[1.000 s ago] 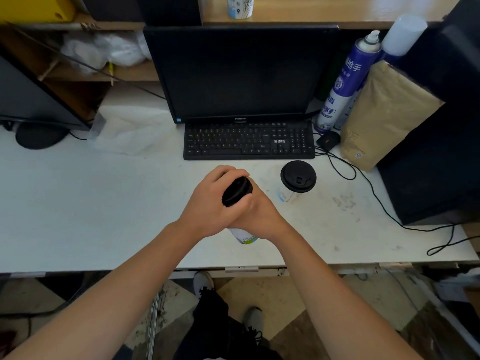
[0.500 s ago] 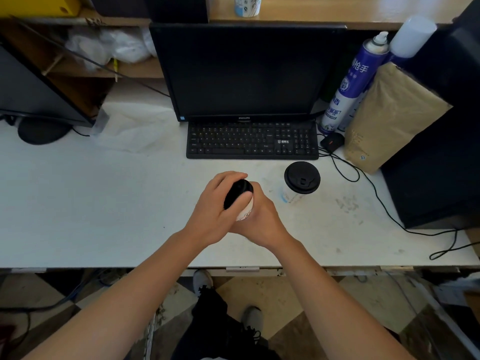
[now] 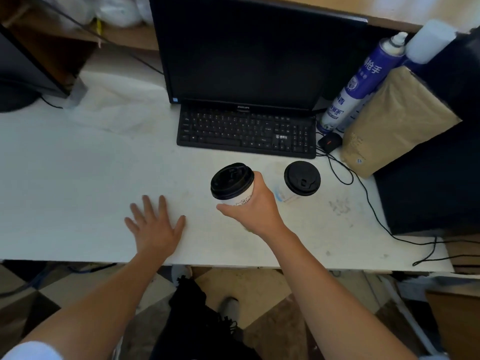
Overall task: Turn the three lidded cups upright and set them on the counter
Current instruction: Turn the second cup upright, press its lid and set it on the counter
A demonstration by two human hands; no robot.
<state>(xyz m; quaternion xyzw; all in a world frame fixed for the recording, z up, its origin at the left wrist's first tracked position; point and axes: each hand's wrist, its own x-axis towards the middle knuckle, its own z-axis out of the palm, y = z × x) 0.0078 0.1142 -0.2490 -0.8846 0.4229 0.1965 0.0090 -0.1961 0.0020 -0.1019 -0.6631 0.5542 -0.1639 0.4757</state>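
R hand (image 3: 255,207) wraps the paper cup (image 3: 237,196) mid-wall, lid up, just above the worktop (image 3: 78,203), beside 2nd upright cup (image 3: 298,184). L hand (image 3: 153,226) flat, fingers spread, empty. Cup prob. light, thin-walled; squeeze gently, grip below lid.

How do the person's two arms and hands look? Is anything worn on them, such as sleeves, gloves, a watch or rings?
Both forearms are bare from wrist to near the elbow. The left hand and the right hand wear no gloves, and no watch, bracelet or ring shows. At the lower left corner of the picture a bit of light, whitish-blue sleeve covers the left upper arm; a small similar patch shows at the lower right edge.
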